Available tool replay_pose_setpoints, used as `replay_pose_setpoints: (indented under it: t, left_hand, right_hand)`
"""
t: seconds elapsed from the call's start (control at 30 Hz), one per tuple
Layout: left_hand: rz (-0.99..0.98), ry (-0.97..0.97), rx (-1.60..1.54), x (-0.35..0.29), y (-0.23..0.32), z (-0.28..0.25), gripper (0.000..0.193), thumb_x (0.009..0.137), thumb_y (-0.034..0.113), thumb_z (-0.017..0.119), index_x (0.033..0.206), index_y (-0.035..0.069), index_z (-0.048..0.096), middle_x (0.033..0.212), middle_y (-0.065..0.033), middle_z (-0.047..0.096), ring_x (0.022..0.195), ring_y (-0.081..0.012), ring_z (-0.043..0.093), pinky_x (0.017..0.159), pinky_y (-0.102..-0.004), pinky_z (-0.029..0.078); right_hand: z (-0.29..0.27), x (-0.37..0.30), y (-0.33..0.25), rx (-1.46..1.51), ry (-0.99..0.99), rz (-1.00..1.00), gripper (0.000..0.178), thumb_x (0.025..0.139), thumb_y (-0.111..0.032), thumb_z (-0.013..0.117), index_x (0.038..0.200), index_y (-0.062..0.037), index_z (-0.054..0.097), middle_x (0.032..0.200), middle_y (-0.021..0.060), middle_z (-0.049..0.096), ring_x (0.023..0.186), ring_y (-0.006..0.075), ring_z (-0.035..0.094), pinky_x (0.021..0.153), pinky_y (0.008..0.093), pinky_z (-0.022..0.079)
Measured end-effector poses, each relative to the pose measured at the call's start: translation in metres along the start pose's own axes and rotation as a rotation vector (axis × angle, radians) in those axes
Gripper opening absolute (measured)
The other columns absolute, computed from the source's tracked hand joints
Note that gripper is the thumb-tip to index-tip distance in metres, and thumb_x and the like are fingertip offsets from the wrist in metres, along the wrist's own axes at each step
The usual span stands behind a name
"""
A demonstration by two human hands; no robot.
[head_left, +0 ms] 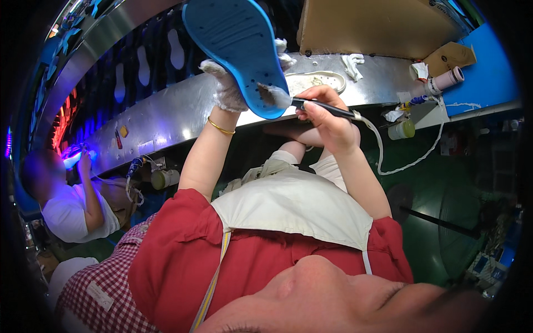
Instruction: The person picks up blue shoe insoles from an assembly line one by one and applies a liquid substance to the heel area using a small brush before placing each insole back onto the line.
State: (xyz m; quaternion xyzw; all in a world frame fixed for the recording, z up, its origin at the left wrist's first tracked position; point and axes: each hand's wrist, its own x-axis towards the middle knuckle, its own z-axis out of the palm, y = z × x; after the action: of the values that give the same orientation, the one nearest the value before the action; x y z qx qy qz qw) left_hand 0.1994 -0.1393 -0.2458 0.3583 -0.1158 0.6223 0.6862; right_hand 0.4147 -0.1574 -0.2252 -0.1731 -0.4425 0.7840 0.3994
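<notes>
A large blue shoe sole point(230, 47) is held up and tilted above the metal bench edge. My left hand point(226, 86), in a pale work glove, grips it from behind by its sides, with fingertips showing past the right edge. In my bare right hand point(333, 122) is a brush point(322, 105) with a black handle and a thin hose at its back end. Its whitish bristles lie against the narrow lower end of the sole, beside a brownish patch. Behind the brush, a white shoe sole point(316, 81) rests on the bench.
The metal bench point(161, 114) curves away left beside a dark rack holding several soles point(143, 66). A co-worker point(78, 205) sits far left by a purple light. On the right are a cardboard box point(383, 28), a crumpled white glove point(353, 65), a pinkish tube point(447, 79) and the looping hose point(408, 165).
</notes>
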Motion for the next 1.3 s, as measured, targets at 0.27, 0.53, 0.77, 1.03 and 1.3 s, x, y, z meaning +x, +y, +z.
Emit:
replay_pose_setpoints:
  t: [0.27, 0.53, 0.77, 1.03, 1.3]
  left_hand:
    - [-0.182, 0.264, 0.644, 0.004, 0.015, 0.001, 0.111, 0.056, 0.078, 0.061, 0.133, 0.0, 0.043, 0.12, -0.0191, 0.058, 0.101, -0.0247, 0.064, 0.082, -0.0362, 0.057]
    - [-0.599, 0.579, 0.799, 0.021, 0.021, 0.008, 0.08, 0.078, 0.069, 0.054, 0.127, 0.006, 0.053, 0.105, -0.0162, 0.065, 0.087, -0.0215, 0.068, 0.074, -0.0328, 0.058]
    - [-0.707, 0.699, 0.752, 0.023, 0.02, -0.002, 0.062, 0.086, 0.059, 0.053, 0.118, 0.006, 0.059, 0.096, -0.0112, 0.067, 0.075, -0.0157, 0.066, 0.065, -0.0279, 0.057]
    - [-0.769, 0.738, 0.898, 0.022, 0.027, 0.004, 0.075, 0.081, 0.065, 0.057, 0.124, 0.003, 0.056, 0.1, -0.0163, 0.065, 0.078, -0.0211, 0.067, 0.07, -0.033, 0.058]
    - [-0.638, 0.722, 0.708, 0.017, 0.033, 0.013, 0.068, 0.083, 0.062, 0.056, 0.116, 0.003, 0.059, 0.1, -0.0153, 0.065, 0.077, -0.0187, 0.066, 0.068, -0.0331, 0.058]
  right_hand:
    - [-0.009, 0.019, -0.011, -0.635, -0.248, -0.022, 0.011, 0.074, 0.002, 0.065, 0.084, -0.0003, 0.064, 0.098, 0.0084, 0.061, 0.093, 0.0151, 0.059, 0.083, 0.028, 0.049]
    - [-0.005, 0.031, -0.02, -0.716, -0.277, -0.176, 0.01, 0.073, 0.003, 0.062, 0.082, -0.0007, 0.063, 0.096, 0.0082, 0.061, 0.092, 0.0157, 0.058, 0.082, 0.0277, 0.047]
    - [-0.01, 0.036, -0.027, -0.561, -0.364, 0.084, 0.012, 0.072, 0.007, 0.061, 0.081, -0.0013, 0.063, 0.097, 0.0081, 0.06, 0.095, 0.0135, 0.057, 0.083, 0.0257, 0.046]
    - [-0.023, 0.043, -0.031, -0.57, -0.368, -0.012, 0.01, 0.071, 0.004, 0.061, 0.079, -0.0023, 0.062, 0.098, 0.0091, 0.059, 0.088, 0.0143, 0.058, 0.081, 0.0254, 0.045]
    - [-0.036, 0.043, -0.043, -0.812, -0.387, -0.03, 0.004, 0.073, -0.001, 0.062, 0.078, -0.0019, 0.061, 0.101, 0.0085, 0.057, 0.091, 0.013, 0.055, 0.082, 0.0254, 0.044]
